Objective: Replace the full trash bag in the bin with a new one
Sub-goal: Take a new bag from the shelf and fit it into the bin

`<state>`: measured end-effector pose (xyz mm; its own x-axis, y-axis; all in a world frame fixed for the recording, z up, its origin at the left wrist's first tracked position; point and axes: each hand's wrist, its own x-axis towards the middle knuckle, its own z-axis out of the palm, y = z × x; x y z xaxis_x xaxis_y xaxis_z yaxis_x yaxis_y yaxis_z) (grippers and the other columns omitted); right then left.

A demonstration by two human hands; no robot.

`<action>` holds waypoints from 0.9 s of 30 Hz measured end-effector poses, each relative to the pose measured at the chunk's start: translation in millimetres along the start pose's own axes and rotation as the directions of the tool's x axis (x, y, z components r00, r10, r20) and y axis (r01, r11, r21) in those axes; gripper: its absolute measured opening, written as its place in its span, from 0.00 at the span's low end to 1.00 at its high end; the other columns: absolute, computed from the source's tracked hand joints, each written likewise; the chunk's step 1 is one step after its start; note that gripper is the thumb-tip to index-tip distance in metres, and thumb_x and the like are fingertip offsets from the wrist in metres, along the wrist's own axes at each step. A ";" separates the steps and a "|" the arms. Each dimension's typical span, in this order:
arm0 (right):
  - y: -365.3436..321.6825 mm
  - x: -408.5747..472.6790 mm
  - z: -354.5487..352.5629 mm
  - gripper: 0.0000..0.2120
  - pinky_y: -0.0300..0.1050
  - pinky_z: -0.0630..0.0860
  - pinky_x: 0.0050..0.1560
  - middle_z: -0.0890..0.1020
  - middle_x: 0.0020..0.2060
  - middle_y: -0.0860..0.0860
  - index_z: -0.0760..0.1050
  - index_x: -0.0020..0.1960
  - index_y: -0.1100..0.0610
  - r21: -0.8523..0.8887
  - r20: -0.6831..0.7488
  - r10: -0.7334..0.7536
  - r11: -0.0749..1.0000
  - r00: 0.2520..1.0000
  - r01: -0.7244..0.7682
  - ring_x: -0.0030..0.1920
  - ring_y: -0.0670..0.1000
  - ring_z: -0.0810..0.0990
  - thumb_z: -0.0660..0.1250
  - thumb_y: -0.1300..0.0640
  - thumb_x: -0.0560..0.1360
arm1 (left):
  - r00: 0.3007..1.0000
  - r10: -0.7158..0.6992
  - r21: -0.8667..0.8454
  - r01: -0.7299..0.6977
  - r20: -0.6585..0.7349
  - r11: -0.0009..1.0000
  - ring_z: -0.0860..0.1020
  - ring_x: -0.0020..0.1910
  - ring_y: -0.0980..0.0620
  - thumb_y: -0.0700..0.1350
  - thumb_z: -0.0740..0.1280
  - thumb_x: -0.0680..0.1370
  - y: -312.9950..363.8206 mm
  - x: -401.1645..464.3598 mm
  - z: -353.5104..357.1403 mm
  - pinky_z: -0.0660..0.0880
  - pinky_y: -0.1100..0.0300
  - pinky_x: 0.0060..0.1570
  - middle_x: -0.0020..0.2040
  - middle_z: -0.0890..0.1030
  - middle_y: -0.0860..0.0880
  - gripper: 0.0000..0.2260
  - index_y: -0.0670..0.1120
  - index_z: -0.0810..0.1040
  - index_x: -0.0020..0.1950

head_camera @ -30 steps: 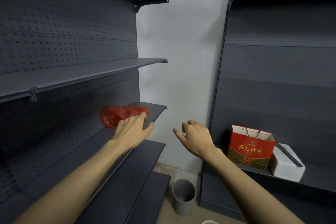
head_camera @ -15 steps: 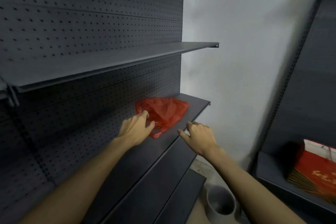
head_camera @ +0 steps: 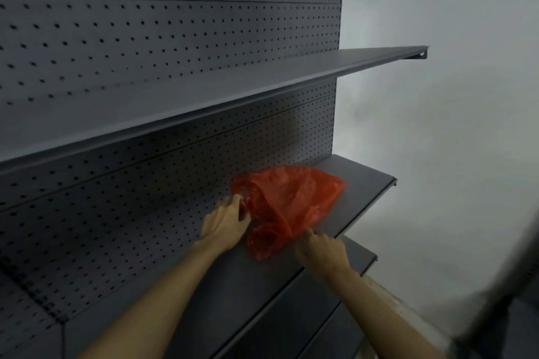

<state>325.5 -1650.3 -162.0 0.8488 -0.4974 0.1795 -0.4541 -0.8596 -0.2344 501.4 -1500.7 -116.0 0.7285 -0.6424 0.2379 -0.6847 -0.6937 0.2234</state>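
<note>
Scene: a person reaches both bare arms onto a dark metal shelf [head_camera: 335, 221] backed by a perforated panel [head_camera: 175, 38], beside a pale wall [head_camera: 452, 96].
New bag: a crumpled red plastic bag [head_camera: 291, 201] lies on the shelf, against the panel and towards the shelf's far right end, short of its front edge.
Left hand: the left hand [head_camera: 224, 221] is at the bag's left side, fingertips curled into the plastic near the panel, seemingly pinching a fold.
Right hand: the right hand [head_camera: 320, 248] is at the bag's near lower corner by the shelf's front edge, fingers bent down onto the film; whether it pinches or only presses, I cannot tell.
Bin: not in view.
Risk, tearing: the film looks thin, so two hands pulling apart could stretch or rip it.
Risk, snagging: plastic dragged along the panel might catch on its holes.
Risk, dropping: a weak pinch near the front edge could let the bag slide off to the lower shelf [head_camera: 291, 315].
Risk, head: the upper shelf [head_camera: 262, 87] juts out above the reach.
Writing: none readable; the bag shows no print and motion blur softens everything.
</note>
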 end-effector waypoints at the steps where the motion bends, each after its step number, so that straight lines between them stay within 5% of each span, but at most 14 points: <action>1: 2.7 6.3 7.6 0.21 0.51 0.74 0.42 0.83 0.49 0.56 0.68 0.64 0.55 0.002 0.026 -0.003 1.000 1.000 0.003 0.49 0.62 0.82 0.57 0.43 0.77 | 1.000 -0.010 0.007 0.010 0.008 1.000 0.73 0.60 0.45 0.55 0.60 0.80 -1.4 8.1 5.5 0.75 0.49 0.53 0.62 0.74 0.46 0.17 0.50 0.67 0.66; 10: 16.0 52.8 57.8 0.34 0.52 0.75 0.48 0.80 0.56 0.57 0.48 0.77 0.55 0.089 0.124 -0.001 0.996 0.992 -0.010 0.52 0.61 0.80 0.58 0.46 0.78 | 1.000 -0.008 0.058 0.009 -0.013 0.998 0.65 0.70 0.42 0.49 0.67 0.77 -3.2 95.1 42.4 0.72 0.44 0.61 0.74 0.65 0.43 0.34 0.51 0.54 0.79; 15: 26.3 55.7 63.6 0.16 0.50 0.75 0.47 0.81 0.54 0.53 0.67 0.67 0.53 0.142 0.086 -0.054 0.989 0.995 0.041 0.52 0.57 0.80 0.56 0.56 0.80 | 1.000 -0.002 0.208 0.002 -0.002 0.978 0.66 0.69 0.40 0.50 0.66 0.77 10.0 115.5 63.2 0.66 0.44 0.66 0.72 0.66 0.42 0.24 0.50 0.66 0.72; 18: 47.4 53.4 56.1 0.11 0.51 0.76 0.46 0.81 0.52 0.53 0.73 0.58 0.56 0.207 0.024 -0.007 0.978 1.000 0.002 0.51 0.57 0.80 0.57 0.60 0.78 | 0.999 0.006 0.119 -0.002 -0.031 0.993 0.72 0.62 0.41 0.47 0.65 0.78 26.6 115.1 76.2 0.68 0.44 0.62 0.66 0.71 0.45 0.12 0.48 0.72 0.60; 24: 113.5 32.1 18.5 0.14 0.52 0.78 0.48 0.85 0.45 0.56 0.79 0.53 0.55 0.430 -0.072 0.291 0.872 0.954 -0.233 0.46 0.59 0.82 0.58 0.60 0.74 | 0.991 0.130 -0.093 -0.133 -0.040 0.987 0.77 0.57 0.44 0.44 0.67 0.77 84.7 110.4 95.6 0.69 0.45 0.61 0.61 0.76 0.44 0.17 0.47 0.73 0.66; 27: 148.9 13.5 -3.5 0.22 0.52 0.77 0.55 0.85 0.48 0.58 0.81 0.55 0.56 0.523 -0.084 0.437 0.784 0.896 -0.334 0.49 0.59 0.82 0.51 0.51 0.74 | 0.980 0.197 -0.214 -0.197 -0.021 0.957 0.74 0.57 0.42 0.41 0.67 0.76 131.2 109.5 102.5 0.71 0.47 0.59 0.56 0.76 0.43 0.10 0.42 0.81 0.56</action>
<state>268.4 -1785.5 -191.2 0.5390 -0.8309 0.1383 -0.4977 -0.4466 -0.7435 493.6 -1695.5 -157.6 0.5787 -0.7597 0.2966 -0.8031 -0.4674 0.3696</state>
